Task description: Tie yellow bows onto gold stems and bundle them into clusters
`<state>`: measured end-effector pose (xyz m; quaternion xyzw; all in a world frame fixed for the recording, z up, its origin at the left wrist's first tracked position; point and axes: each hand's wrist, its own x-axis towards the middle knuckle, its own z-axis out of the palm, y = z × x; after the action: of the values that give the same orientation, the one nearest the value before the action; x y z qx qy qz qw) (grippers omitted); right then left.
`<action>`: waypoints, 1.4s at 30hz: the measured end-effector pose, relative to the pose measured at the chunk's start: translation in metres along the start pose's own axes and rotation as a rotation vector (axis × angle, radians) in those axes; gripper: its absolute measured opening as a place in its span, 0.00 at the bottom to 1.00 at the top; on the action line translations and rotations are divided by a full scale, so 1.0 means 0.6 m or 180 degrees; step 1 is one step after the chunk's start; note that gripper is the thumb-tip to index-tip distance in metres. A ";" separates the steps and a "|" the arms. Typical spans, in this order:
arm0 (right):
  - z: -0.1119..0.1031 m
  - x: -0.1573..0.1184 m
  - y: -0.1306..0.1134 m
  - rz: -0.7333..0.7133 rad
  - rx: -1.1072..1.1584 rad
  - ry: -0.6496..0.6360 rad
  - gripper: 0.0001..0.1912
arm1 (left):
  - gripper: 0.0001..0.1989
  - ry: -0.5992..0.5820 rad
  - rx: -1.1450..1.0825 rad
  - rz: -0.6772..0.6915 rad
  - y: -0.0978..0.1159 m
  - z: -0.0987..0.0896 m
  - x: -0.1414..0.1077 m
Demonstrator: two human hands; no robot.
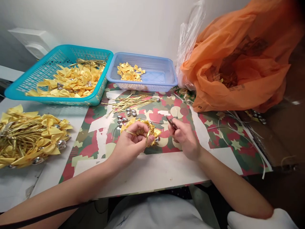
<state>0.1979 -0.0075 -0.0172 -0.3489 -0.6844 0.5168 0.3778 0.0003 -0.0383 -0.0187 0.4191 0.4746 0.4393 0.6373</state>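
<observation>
My left hand (133,140) is closed around a bunch of gold wires with yellow bows (156,133), the wire ends curling round near my fingertips. To its right, my right hand (184,136) grips a small dark tool (172,123), apart from the bunch; its exact kind is unclear. Just beyond my left hand lie several silver beads (122,120) and a spread of straight gold wires (133,103) on the patterned table covering.
A teal basket (14,92) with bows and wires stands back left, beside a blue basket (143,85) with bows. At left lies a large heap of bows (51,128). An orange bag (214,92) stands at right, near white strands (254,149).
</observation>
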 end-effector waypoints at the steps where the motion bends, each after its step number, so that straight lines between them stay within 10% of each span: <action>1: -0.006 -0.001 -0.003 -0.0203 -0.0363 -0.0041 0.21 | 0.15 -0.0004 0.0026 0.0063 0.000 0.000 0.000; 12: -0.013 -0.005 -0.011 -0.0968 -0.2927 0.0415 0.23 | 0.07 0.0023 0.0142 0.0238 0.007 0.006 -0.002; 42: 0.012 -0.009 -0.009 -0.1139 -0.3431 0.0747 0.24 | 0.10 0.0264 0.0377 0.0230 0.005 0.009 -0.007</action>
<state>0.1933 -0.0166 -0.0141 -0.4259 -0.8528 -0.0188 0.3015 0.0044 -0.0422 -0.0137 0.4544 0.5103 0.4502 0.5749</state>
